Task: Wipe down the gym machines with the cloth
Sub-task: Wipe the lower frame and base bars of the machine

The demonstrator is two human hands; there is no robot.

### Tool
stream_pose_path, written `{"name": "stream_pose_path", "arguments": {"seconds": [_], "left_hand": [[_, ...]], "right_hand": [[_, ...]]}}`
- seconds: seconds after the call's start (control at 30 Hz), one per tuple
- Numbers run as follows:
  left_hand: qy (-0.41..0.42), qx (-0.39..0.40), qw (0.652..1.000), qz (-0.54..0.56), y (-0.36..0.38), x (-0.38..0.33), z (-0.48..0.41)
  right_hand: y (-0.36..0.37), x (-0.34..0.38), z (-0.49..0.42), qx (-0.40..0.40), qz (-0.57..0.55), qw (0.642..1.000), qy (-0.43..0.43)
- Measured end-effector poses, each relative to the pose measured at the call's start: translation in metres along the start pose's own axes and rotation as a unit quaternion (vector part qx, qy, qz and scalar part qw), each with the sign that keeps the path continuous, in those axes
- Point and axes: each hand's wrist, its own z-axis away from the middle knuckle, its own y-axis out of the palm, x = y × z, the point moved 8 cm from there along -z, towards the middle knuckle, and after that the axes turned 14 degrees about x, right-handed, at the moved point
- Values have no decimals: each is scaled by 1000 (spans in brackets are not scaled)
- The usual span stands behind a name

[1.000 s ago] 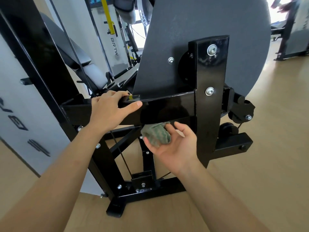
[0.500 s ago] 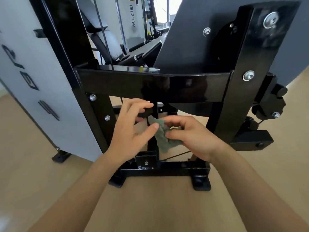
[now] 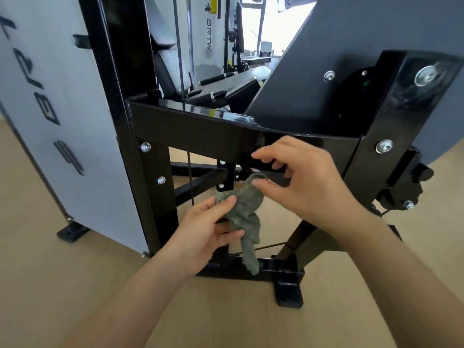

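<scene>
Green-grey towelling, limp and light, is what I have to work with: the cloth (image 3: 244,214) hangs in the air between my hands, in front of the black machine (image 3: 391,101) and below its crossbar (image 3: 195,133), apart from the steel as far as I can see. Its loose tail droops toward the base bar (image 3: 276,271). My left hand (image 3: 206,232) pinches the cloth's left corner between thumb and fingers. My right hand (image 3: 308,182) lays its thumb on the top fold with the other fingers curled close above, which I read as a light pinch, though whatever fingertip backs the fold is covered. It has no stiffness, so I judge it will bunch and skate on the glossy paint. It is better gathered into a pad in one palm, tail tucked in, so it does not snag on the bolt heads or the cable (image 3: 190,177). The crossbar's underside and far face are out of sight. The dark disc (image 3: 364,33) runs off the top and right edges, the lettering on the grey panel (image 3: 75,109) is cut at the left, and I cannot make out any dust on the frame
</scene>
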Motion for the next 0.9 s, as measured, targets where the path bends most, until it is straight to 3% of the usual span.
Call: {"name": "stream_pose_path", "arguments": {"seconds": [0.07, 0.13, 0.27, 0.33, 0.63, 0.9], "left_hand": [[-5, -38, 997, 73, -12, 3, -2], [-2, -73, 988, 136, -22, 6, -5], [-3, -104, 971, 216, -21, 7, -16], [4, -110, 965, 237, -17, 4, -21], [76, -66, 936, 338, 11, -19, -32], [117, -26, 923, 365, -3, -33, -33]], "right_hand": [[-32, 10, -15, -74, 76, 993, -43], [-48, 8, -37, -77, 142, 986, -26], [-24, -31, -75, 142, 200, 960, 135], [-12, -43, -80, 184, 200, 949, 159], [-8, -46, -80, 102, 220, 952, 185], [-7, -41, -77, 93, 212, 957, 177]]}}
